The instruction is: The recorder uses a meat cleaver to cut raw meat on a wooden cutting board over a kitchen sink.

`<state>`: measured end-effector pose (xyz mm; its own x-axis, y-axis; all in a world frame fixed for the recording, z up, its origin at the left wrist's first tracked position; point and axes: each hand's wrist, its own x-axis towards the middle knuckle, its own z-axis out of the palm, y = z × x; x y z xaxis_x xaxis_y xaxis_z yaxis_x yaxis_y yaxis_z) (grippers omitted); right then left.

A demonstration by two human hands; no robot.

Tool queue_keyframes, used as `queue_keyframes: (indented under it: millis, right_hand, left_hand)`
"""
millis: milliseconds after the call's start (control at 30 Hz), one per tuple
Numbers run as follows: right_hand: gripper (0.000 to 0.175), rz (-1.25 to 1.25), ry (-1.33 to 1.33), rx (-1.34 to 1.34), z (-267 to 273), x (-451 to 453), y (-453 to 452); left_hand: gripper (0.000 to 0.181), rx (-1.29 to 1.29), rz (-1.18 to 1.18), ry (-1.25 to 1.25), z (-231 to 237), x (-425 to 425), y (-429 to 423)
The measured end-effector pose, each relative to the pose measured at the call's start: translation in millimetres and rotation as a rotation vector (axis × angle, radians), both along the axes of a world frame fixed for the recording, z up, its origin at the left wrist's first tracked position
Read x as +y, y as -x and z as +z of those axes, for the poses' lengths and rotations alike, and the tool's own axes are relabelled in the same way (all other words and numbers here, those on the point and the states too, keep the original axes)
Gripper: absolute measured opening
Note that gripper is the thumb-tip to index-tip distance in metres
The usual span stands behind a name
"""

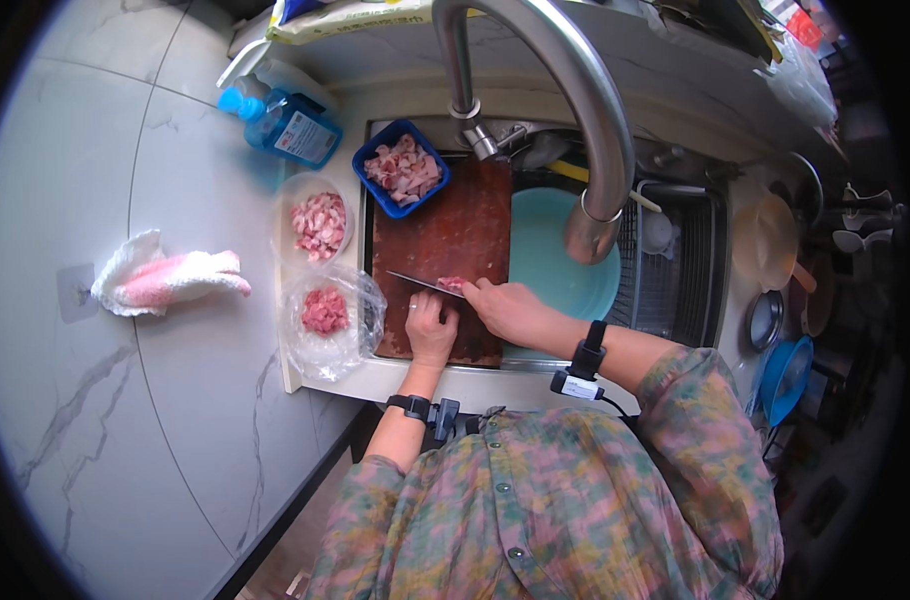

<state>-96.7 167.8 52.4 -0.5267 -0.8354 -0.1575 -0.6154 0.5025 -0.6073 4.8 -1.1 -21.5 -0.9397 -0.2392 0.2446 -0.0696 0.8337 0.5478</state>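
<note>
My right hand (509, 313) grips a kitchen knife (423, 283), whose blade points left across a reddish-brown cutting board (462, 225). Small pieces of raw meat (451, 283) lie along the far side of the blade. On its near side, my left hand (431, 330) rests on the board with curled fingertips close to the blade; whatever may be under them is hidden. A blue tray (361, 175) of raw meat pieces stands at the board's far left corner. Left of the board are a clear bowl (284, 225) of diced meat and a plastic bag (305, 360) with minced-looking meat (324, 310) on it.
A steel faucet (608, 112) arches over a turquoise basin (545, 225) in the sink, right of the board. Farther right sits a dark wire rack (680, 292). A blue pump bottle (297, 133) stands at the back left. A pink-and-white cloth (169, 281) hangs on the tiled wall.
</note>
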Motion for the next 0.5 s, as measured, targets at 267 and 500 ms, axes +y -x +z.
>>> queue_keyframes:
  millis: [267, 500]
  right_hand:
    - [0.027, 0.005, -0.021, -0.045, 4.0, 42.9, -11.4]
    - [0.021, -0.309, 0.164, -0.177, 5.1, 74.8, -21.6]
  left_hand:
    - [0.029, 0.004, 0.003, -0.090, 23.6, -3.7, 3.7]
    - [0.014, -0.081, -0.099, 0.002, 32.3, -16.9, 38.6]
